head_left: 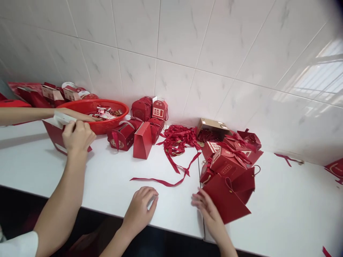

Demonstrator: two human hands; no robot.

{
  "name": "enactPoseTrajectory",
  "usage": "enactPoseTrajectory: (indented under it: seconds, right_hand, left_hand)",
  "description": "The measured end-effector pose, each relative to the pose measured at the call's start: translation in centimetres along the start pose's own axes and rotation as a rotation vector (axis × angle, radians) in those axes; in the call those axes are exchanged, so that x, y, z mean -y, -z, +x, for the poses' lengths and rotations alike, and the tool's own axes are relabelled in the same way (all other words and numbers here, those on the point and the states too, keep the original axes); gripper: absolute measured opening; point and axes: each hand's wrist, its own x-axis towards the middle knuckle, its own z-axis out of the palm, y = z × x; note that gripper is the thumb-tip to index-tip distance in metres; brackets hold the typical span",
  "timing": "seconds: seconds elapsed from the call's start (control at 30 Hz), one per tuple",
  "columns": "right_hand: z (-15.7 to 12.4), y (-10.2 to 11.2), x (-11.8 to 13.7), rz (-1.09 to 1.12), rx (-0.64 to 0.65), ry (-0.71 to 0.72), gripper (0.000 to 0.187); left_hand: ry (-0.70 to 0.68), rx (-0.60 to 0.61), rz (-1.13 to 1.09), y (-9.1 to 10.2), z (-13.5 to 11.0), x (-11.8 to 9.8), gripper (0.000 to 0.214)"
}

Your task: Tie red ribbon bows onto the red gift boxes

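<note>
My left hand (139,210) rests palm down on the white table (107,182) near its front edge, fingers loosely bent and holding nothing. My right hand (206,208) lies open with fingers stretched out, its tips touching the left corner of a flat folded red paper box (227,201). Behind that box stands a heap of red gift boxes (227,160) tied with ribbon. A loose red ribbon (166,182) trails across the table between my hands and a tangle of red ribbons (177,139).
A co-worker at the left holds a red box (55,137) with one hand (77,135) and reaches the other arm (32,115) into a red basket (107,125) of sweets. More assembled red boxes (142,128) and a brown carton (211,125) stand by the tiled wall.
</note>
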Motion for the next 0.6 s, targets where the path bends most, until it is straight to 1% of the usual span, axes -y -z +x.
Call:
enactPoseTrajectory:
  seconds: [0.07, 0.13, 0.2, 0.27, 0.33, 0.4, 0.43, 0.5, 0.53, 0.6]
  right_hand:
    - [1.7, 1.9, -1.0, 0.081, -0.009, -0.019, 0.058]
    - [4.1, 3.7, -1.2, 0.1, 0.014, -0.059, 0.064]
    - [6.5, 5.4, -1.1, 0.08, -0.03, -0.095, 0.069]
    - [8.5, 6.7, -1.0, 0.049, -0.114, -0.106, 0.07]
    - [9.4, 7.2, -0.8, 0.02, -0.166, -0.1, 0.063]
    - [8.8, 6.5, -0.6, -0.002, -0.171, -0.089, 0.052]
    - [8.0, 5.6, -0.4, -0.015, -0.157, -0.075, 0.047]
    - [5.6, 2.9, -0.2, -0.036, -0.095, -0.031, 0.036]
    - [4.1, 1.3, -0.1, -0.068, -0.027, 0.027, 0.032]
    - [1.3, -2.1, -0.1, -0.113, 0.091, 0.137, 0.026]
  left_hand:
    - [0.003, 0.006, -0.004, 0.0, 0.0, -0.1, 0.015]
    - [0.01, 0.017, -0.009, 0.1, 0.0, -0.1, 0.015]
    - [0.019, 0.025, -0.019, 0.2, 0.0, -0.2, 0.016]
    - [0.031, 0.022, -0.036, 0.3, -0.1, -0.3, 0.016]
    - [0.045, 0.015, -0.065, 0.3, -0.3, -0.2, 0.015]
    - [0.076, -0.002, -0.121, 0.2, -0.4, 0.0, 0.015]
    - [0.104, -0.019, -0.162, 0.2, -0.3, 0.2, 0.014]
    - [0.191, -0.093, -0.242, 0.4, 0.4, 1.0, 0.018]
    - [0.238, -0.152, -0.264, 0.6, 1.1, 1.5, 0.023]
    - [0.316, -0.3, -0.247, 1.5, 3.4, 2.6, 0.038]
